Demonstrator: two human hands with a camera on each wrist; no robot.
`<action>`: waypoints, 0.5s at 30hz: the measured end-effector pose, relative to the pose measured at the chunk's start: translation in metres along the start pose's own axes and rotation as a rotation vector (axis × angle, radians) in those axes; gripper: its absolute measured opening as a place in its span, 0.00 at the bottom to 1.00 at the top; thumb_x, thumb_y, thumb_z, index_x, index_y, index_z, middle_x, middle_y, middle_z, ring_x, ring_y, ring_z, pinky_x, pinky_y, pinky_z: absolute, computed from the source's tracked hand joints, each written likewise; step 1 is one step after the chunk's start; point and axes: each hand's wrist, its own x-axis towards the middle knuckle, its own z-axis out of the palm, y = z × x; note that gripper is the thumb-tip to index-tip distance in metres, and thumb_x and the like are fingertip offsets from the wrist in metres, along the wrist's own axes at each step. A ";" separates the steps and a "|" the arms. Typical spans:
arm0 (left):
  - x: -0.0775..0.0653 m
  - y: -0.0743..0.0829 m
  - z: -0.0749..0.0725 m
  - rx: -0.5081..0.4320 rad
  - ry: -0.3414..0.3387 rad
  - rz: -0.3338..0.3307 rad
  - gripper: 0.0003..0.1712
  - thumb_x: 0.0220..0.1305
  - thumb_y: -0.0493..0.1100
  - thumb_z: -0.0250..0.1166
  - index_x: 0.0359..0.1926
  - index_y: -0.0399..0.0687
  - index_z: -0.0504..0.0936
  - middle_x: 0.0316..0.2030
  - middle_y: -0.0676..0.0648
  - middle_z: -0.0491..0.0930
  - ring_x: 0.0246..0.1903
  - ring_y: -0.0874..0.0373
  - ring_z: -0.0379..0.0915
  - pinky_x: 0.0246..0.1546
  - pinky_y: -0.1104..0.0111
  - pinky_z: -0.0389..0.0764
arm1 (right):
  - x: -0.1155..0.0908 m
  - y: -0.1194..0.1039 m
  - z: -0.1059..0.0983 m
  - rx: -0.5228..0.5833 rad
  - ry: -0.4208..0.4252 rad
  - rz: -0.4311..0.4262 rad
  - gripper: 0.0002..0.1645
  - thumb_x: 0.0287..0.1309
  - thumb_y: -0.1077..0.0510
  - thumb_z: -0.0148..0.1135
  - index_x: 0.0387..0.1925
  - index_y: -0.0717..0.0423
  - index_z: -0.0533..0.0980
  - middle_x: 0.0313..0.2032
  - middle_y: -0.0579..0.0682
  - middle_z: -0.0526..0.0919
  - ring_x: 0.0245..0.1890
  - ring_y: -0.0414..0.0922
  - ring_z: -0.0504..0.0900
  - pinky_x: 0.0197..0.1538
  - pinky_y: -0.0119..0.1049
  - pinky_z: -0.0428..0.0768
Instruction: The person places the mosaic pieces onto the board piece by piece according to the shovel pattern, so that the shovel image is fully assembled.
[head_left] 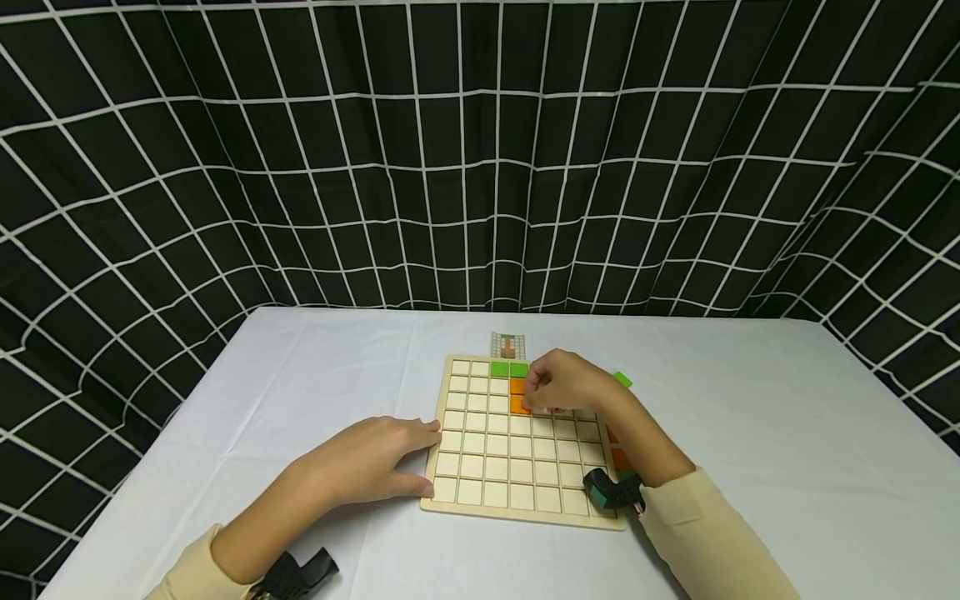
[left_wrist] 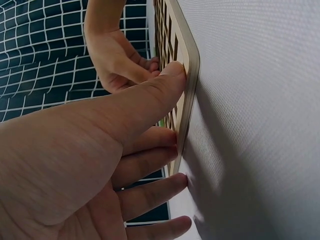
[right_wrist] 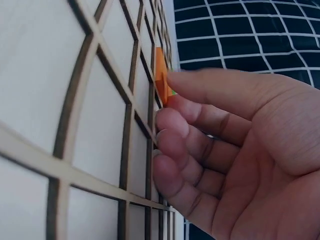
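Observation:
A pale wooden grid board (head_left: 525,515) lies on the white cloth. Two green tiles (head_left: 499,369) sit in its far row, with two orange tiles (head_left: 517,386) in the column below the right one. My right hand (head_left: 566,382) reaches over the board with curled fingers. Its thumb and index finger pinch an orange tile (right_wrist: 160,75) at the grid, while the other fingertips rest close to the cells. At the board's left side, my left hand (head_left: 371,461) touches the frame. Its thumb (left_wrist: 172,70) lies on the rim and the other fingers extend along the edge.
Behind the board lies a small card with a printed grid pattern (head_left: 507,345). Loose tiles lie right of the board, partly behind the right forearm: a green tile (head_left: 622,379) and some orange ones (head_left: 620,459). A black curtain with white grid lines (head_left: 480,167) surrounds the table.

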 end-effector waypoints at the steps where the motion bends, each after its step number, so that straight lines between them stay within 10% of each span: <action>1: 0.000 0.000 0.000 -0.003 -0.002 -0.002 0.33 0.59 0.54 0.74 0.61 0.44 0.80 0.64 0.44 0.75 0.62 0.46 0.72 0.61 0.52 0.73 | 0.000 0.000 0.000 -0.006 -0.009 -0.010 0.07 0.55 0.63 0.72 0.27 0.57 0.80 0.20 0.49 0.78 0.20 0.42 0.73 0.26 0.33 0.73; 15: -0.001 0.001 -0.001 -0.023 0.004 0.010 0.31 0.58 0.54 0.74 0.60 0.46 0.81 0.63 0.43 0.76 0.62 0.45 0.73 0.60 0.51 0.74 | -0.001 -0.002 0.002 -0.069 0.013 -0.035 0.11 0.50 0.63 0.76 0.28 0.56 0.78 0.23 0.48 0.77 0.25 0.44 0.72 0.31 0.37 0.73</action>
